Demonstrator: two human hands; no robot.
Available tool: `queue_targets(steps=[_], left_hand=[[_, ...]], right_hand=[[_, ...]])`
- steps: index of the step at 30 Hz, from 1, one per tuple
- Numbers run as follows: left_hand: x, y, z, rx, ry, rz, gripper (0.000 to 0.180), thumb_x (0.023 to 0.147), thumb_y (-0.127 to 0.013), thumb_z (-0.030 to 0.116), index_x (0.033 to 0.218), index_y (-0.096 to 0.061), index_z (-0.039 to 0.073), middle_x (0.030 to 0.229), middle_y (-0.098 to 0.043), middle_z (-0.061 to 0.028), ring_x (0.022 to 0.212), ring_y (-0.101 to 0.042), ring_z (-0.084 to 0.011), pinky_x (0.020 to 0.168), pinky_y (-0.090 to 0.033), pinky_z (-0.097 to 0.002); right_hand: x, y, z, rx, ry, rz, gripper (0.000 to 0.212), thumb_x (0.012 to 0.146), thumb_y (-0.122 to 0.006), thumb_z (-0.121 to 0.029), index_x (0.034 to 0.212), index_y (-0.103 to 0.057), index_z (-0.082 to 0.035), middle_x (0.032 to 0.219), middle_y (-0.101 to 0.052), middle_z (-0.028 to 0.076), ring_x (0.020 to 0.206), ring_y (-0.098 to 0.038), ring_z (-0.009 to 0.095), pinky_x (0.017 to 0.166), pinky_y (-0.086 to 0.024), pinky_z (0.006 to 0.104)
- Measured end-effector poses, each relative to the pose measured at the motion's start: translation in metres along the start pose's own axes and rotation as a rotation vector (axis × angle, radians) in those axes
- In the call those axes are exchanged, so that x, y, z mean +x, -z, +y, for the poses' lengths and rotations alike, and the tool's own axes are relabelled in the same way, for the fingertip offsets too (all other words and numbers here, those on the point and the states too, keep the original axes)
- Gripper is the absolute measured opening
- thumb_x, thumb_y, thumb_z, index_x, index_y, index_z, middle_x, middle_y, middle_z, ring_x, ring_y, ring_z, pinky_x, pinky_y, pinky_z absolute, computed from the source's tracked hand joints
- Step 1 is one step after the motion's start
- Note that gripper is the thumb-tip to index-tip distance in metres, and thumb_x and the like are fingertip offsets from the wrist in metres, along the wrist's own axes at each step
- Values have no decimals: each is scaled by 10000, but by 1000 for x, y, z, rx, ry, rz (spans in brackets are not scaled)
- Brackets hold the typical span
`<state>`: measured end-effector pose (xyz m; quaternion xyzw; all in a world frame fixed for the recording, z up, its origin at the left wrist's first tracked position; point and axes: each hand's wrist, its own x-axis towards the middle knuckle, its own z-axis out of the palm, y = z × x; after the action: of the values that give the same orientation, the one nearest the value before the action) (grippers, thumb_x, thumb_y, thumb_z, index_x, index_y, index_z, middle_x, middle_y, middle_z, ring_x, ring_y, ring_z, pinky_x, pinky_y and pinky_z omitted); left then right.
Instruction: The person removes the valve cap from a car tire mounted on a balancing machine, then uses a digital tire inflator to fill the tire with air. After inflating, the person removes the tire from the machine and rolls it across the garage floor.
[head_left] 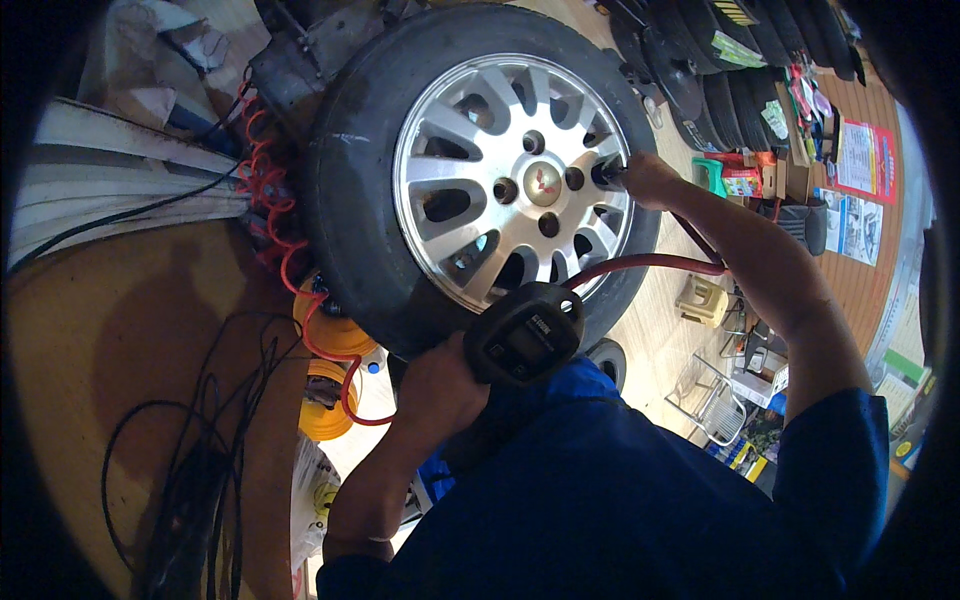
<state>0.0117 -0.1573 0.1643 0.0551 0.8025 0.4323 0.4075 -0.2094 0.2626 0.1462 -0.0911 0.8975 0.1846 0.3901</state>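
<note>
A car wheel with a silver alloy rim and a black tyre stands in front of me. My left hand is closed round a black digital tyre inflator gauge, its small grey screen facing me, in front of the tyre's near edge. From the gauge a red hose bends off to the right beneath my right forearm. My right hand is closed at the rim's right edge on a dark air chuck. Where the chuck meets the valve is hidden.
A coiled red air hose runs down left of the tyre. Black cables lie over a brown panel at the left, near yellow round containers. Several tyres are stacked at the far right, beyond a beige stool and metal chair.
</note>
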Motion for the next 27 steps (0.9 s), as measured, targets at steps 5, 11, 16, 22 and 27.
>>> queue_targets(steps=[5, 11, 16, 22, 27], left_hand=[[0, -1, 0, -2, -1, 12, 318, 885, -677, 256, 1089, -634, 15, 1009, -731, -254, 972, -716, -456, 882, -567, -544], [-1, -1, 0, -6, 11, 4, 325, 892, -676, 268, 1091, -633, 15, 1004, -730, -255, 972, -714, -459, 882, -565, -545], [0, 0, 0, 17, 5, -4, 330, 900, -670, 280, 1087, -634, 11, 1009, -729, -260, 975, -714, -460, 886, -564, -543], [-1, 3, 4, 26, 31, -22, 331, 903, -666, 282, 1087, -634, 8, 1018, -730, -263, 979, -715, -460, 892, -562, -544], [-1, 3, 4, 34, 32, -27, 332, 901, -666, 280, 1088, -633, 7, 1024, -730, -264, 980, -715, -459, 897, -562, -542]], right_hand=[[-4, 4, -3, -241, 105, -5, 220, 921, -566, -29, 974, -723, 115, 966, -729, 310, 930, -756, 422, 800, -616, 468], [-7, 7, -10, 0, -44, 8, 222, 914, -558, -13, 977, -747, 84, 997, -729, 292, 943, -757, 407, 822, -617, 442], [-9, 8, -10, -188, 33, -18, 219, 902, -568, -18, 970, -761, 60, 999, -734, 280, 949, -760, 390, 816, -616, 425], [-7, 6, -9, 8, -59, 18, 226, 927, -572, -66, 958, -734, 88, 1007, -723, 315, 971, -752, 415, 818, -614, 458], [-6, 4, -6, 68, -56, 23, 260, 949, -573, -108, 965, -706, 114, 1019, -717, 332, 988, -743, 435, 824, -609, 487]])
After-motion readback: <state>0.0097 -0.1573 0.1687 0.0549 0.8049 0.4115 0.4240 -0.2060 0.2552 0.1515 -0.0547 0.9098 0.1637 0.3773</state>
